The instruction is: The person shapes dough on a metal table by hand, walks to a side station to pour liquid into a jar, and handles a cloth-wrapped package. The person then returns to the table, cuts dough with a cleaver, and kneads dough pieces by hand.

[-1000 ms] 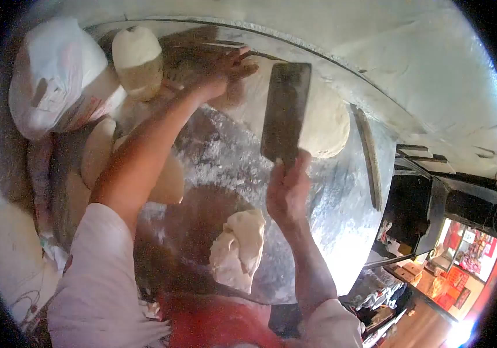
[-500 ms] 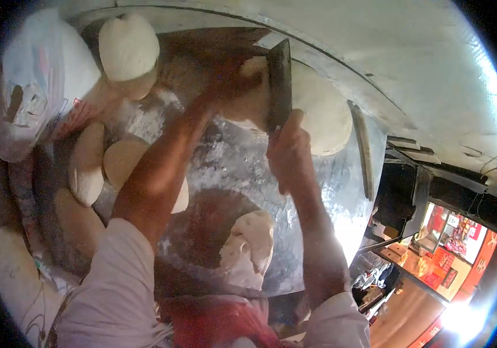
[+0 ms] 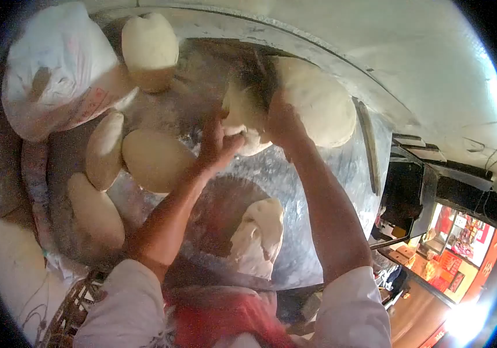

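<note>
A large mound of white dough (image 3: 321,101) lies at the far side of the metal worktop. My right hand (image 3: 285,123) is closed around the handle of a broad-bladed cleaver, its dark blade (image 3: 267,72) blurred along the mound's left edge. On the left of the blade sits a smaller dough piece (image 3: 251,142), partly in shadow. My left hand (image 3: 219,142) grips its near left side, thumb and fingers apart around the edge. Nearer my body rests a rough, folded lump of dough (image 3: 258,238).
Several smooth dough loaves (image 3: 158,159) lie on the left. Behind them stand a full white plastic sack (image 3: 63,64) and another dough loaf (image 3: 150,46). A narrow wooden strip (image 3: 368,148) edges the worktop (image 3: 295,232) on the right.
My left hand has come back toward me from the far side, onto the dough piece's near edge. The cleaver has shifted slightly left and its blade tilts. The view has moved a little.
</note>
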`<control>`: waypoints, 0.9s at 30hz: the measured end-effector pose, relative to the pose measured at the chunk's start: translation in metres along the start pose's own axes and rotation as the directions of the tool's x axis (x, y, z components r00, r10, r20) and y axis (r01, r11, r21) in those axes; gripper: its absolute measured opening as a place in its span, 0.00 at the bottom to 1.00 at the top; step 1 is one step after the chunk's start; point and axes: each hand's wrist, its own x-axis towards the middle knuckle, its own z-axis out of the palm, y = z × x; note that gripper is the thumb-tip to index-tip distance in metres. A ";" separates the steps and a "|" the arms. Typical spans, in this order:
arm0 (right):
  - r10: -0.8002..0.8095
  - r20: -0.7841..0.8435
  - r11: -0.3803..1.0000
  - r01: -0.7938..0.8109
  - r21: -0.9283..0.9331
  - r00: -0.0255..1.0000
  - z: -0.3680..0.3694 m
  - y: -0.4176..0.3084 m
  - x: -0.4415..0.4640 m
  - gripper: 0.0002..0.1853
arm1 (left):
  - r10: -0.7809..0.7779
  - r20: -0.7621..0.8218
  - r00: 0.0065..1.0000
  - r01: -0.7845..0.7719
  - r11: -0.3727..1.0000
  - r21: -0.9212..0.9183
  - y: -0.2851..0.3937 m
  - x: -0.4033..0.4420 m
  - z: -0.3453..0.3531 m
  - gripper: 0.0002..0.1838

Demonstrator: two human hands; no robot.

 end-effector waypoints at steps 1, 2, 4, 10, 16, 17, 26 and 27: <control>0.056 0.026 0.998 -0.056 -0.031 0.998 0.004 0.000 -0.008 0.30 | -0.042 0.040 0.998 0.045 0.996 -0.082 -0.011 -0.011 0.000 0.33; 0.055 0.019 0.998 -0.054 -0.033 0.998 0.010 0.004 -0.019 0.30 | -0.005 0.042 0.999 0.000 0.994 0.113 0.010 -0.021 -0.002 0.34; 0.033 0.141 0.997 -0.023 -0.070 0.990 0.020 0.015 -0.045 0.33 | 0.071 0.019 0.997 -0.073 0.987 0.146 0.004 -0.040 0.000 0.34; 0.080 0.150 0.993 -0.066 -0.097 0.985 0.028 0.054 -0.159 0.32 | 0.082 -0.006 0.997 -0.076 0.950 0.303 -0.014 -0.098 0.005 0.37; 0.498 0.061 0.863 -0.501 0.070 0.865 0.059 0.168 -0.342 0.23 | -0.016 -0.067 0.998 0.038 0.935 0.351 0.099 -0.125 -0.015 0.37; 0.618 0.043 0.730 -0.594 0.339 0.785 0.084 0.214 -0.378 0.21 | -0.019 0.085 0.996 -0.011 0.939 0.344 0.124 -0.129 -0.024 0.37; 0.360 -0.284 0.921 -0.386 -0.042 0.889 0.041 0.220 -0.452 0.16 | -0.254 0.060 0.965 0.168 0.781 0.602 0.060 -0.210 0.080 0.35; 0.364 -0.279 0.921 -0.387 -0.034 0.889 0.047 0.224 -0.446 0.16 | -0.209 0.060 0.976 0.145 0.831 0.536 0.036 -0.215 0.098 0.35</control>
